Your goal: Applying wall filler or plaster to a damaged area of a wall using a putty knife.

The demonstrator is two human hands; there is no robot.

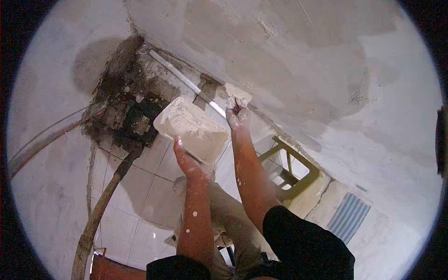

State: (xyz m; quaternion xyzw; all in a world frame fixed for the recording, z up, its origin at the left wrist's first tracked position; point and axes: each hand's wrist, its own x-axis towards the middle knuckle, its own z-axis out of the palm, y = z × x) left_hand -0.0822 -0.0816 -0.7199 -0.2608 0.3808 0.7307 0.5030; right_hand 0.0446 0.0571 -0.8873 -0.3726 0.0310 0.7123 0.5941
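My left hand [192, 169] grips a pale rectangular tub [210, 148] from below and its near side, with the thumb on the rim. White plaster paste [186, 119] is heaped along the tub's far side, and the tub leans so that its inside faces me. To the right of it, my right hand [239, 115] is closed, its fingers caked in white, around what looks like a putty knife. The pale flat blade [241, 94] lies close to the foot of the wall. Its handle is hidden in my fingers.
A long metal bar [179, 77] leans along the wall base beyond the tub. Dark, broken flooring holds a black box [140, 122], with a dirty pipe [105, 205] running from it. A green plastic stool [298, 175] stands at right, near a blue-striped piece [350, 217]. The patched wall [317, 70] rises ahead.
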